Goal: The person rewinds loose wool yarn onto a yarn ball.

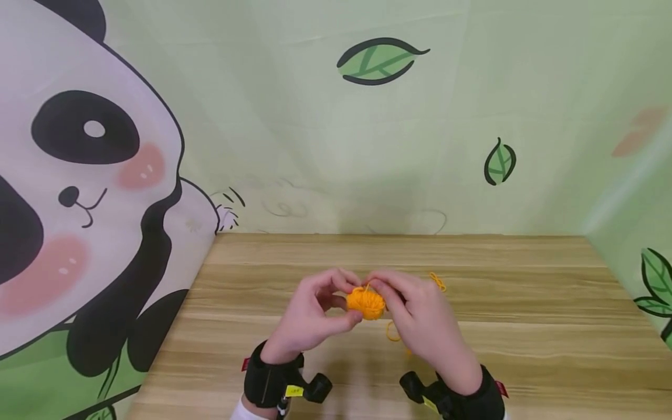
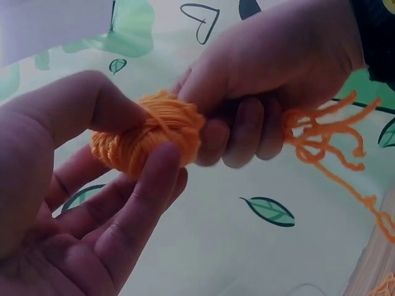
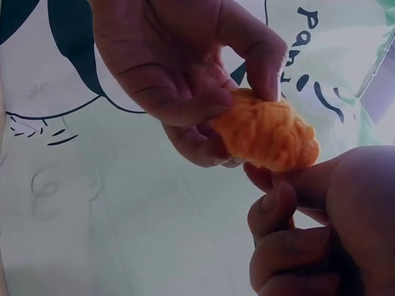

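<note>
A small ball of orange yarn [image 1: 366, 303] is held up between the two hands, above the table. My left hand [image 1: 317, 312] grips its left side with thumb and fingers, as the left wrist view shows on the wound strands [image 2: 176, 126]. My right hand [image 1: 422, 312] is at the ball's right end, thumb and forefinger pinching the yarn there. Its other fingers are curled, and a tangle of loose yarn ends [image 2: 327, 132] trails out behind them. In the right wrist view the ball [image 3: 268, 132] sits between both hands' fingertips.
Behind the right hand, a loose bit of orange yarn [image 1: 437, 282] lies on the wooden table [image 1: 525, 280]. A yarn loop [image 1: 392, 332] shows beside the right wrist. A printed backdrop [image 1: 294, 116] with a panda and leaves stands at the back and sides.
</note>
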Demonstrator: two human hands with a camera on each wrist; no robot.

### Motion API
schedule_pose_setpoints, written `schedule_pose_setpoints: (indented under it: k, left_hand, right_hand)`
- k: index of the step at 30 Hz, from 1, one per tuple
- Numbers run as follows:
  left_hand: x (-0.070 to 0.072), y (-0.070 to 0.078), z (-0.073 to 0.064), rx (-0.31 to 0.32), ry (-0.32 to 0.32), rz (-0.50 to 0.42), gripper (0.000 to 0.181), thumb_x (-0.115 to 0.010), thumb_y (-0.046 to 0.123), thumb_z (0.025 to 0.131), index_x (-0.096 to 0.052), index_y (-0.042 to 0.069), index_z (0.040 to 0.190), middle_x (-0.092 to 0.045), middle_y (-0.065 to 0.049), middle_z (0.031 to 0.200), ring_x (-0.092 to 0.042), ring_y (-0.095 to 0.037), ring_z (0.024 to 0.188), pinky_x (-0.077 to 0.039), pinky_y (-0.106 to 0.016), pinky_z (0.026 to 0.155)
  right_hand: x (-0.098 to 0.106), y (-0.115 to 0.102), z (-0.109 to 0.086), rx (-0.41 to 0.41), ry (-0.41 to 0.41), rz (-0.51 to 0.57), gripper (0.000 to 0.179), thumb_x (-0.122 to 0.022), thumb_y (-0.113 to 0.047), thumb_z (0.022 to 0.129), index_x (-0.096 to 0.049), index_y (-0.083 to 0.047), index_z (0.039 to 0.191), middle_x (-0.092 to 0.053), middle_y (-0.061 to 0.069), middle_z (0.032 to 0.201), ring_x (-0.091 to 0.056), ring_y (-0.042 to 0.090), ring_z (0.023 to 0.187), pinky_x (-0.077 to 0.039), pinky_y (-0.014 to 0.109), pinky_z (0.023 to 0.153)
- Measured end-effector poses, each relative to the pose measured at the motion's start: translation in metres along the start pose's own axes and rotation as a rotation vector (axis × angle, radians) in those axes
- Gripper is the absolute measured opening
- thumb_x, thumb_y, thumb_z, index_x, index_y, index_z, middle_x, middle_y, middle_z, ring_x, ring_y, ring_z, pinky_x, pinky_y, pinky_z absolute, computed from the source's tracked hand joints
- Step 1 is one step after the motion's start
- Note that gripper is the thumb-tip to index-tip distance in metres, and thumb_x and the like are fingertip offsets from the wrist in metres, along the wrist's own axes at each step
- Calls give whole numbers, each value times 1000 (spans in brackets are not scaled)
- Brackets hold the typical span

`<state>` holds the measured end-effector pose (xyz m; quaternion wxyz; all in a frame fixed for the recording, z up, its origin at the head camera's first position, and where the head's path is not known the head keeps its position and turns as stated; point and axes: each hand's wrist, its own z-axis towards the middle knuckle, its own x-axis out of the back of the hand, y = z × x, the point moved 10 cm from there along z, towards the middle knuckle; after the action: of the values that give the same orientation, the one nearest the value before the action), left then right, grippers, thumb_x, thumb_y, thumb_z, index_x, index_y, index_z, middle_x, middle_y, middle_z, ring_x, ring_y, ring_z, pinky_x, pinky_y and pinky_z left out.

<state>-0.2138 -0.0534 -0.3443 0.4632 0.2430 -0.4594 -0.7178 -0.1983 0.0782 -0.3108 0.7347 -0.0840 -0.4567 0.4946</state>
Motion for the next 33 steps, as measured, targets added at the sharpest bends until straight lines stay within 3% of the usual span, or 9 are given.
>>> schedule_pose_setpoints:
  k: [4,7,9,12,17,27,30,33]
  left_hand:
    - [6,-3,-1,39,65,-136,21,-72,-8,82,-54,-4,92,-60,-18,111,-63,-30,84,-61,-32,74]
    - [13,-8,-2,74,140,-212,19,-70,-3,87,-53,-5,94,-60,-16,108,-63,-28,81,-61,-30,73]
    - [21,-12,-3,100,219,-221,17,-69,0,89,-54,-3,95,-60,-15,105,-61,-26,81,-60,-27,71]
    - [34,-18,-5,128,352,-208,16,-69,1,89,-54,1,96,-60,-13,101,-59,-25,81,-58,-25,70]
    - [49,-23,-8,129,501,-147,21,-71,0,88,-52,-2,98,-60,-16,100,-60,-28,81,-59,-27,70]
    - [62,-25,-7,96,588,-21,28,-74,0,85,-53,-4,103,-58,-18,104,-61,-32,88,-61,-30,71]
    - [65,-26,-7,114,589,47,28,-75,1,84,-55,-4,103,-59,-16,103,-61,-30,86,-60,-27,69]
    - [61,-22,-5,151,543,126,25,-75,-1,83,-59,-2,102,-62,-14,103,-62,-28,82,-59,-24,66]
  right_hand:
    - [-7,9,0,-62,-30,-49,16,-61,-14,99,-71,-16,110,-71,-5,99,-50,3,57,-53,24,54]
    - [-16,12,-1,-82,-89,-104,16,-62,-13,97,-71,-18,109,-66,-8,81,-42,4,49,-45,22,48]
    - [-24,12,-2,-86,-147,-117,12,-62,-18,98,-71,-20,105,-54,-11,67,-35,5,45,-35,21,43]
    - [-38,9,-4,-73,-240,-119,8,-61,-26,99,-69,-25,98,-38,-13,57,-34,4,47,-29,21,45]
    - [-53,0,-7,-35,-325,-125,13,-58,-31,100,-65,-28,89,-38,-15,57,-39,3,49,-31,21,48]
    - [-50,-7,-10,-20,-318,-105,13,-62,-27,98,-66,-29,87,-49,-19,62,-41,1,49,-32,19,45]
    - [-43,-11,-10,-6,-282,-78,13,-62,-26,98,-67,-31,87,-49,-20,62,-40,0,49,-31,18,45]
    - [-33,-14,-9,13,-211,-53,12,-62,-25,98,-69,-31,90,-52,-22,66,-40,-1,49,-32,18,44]
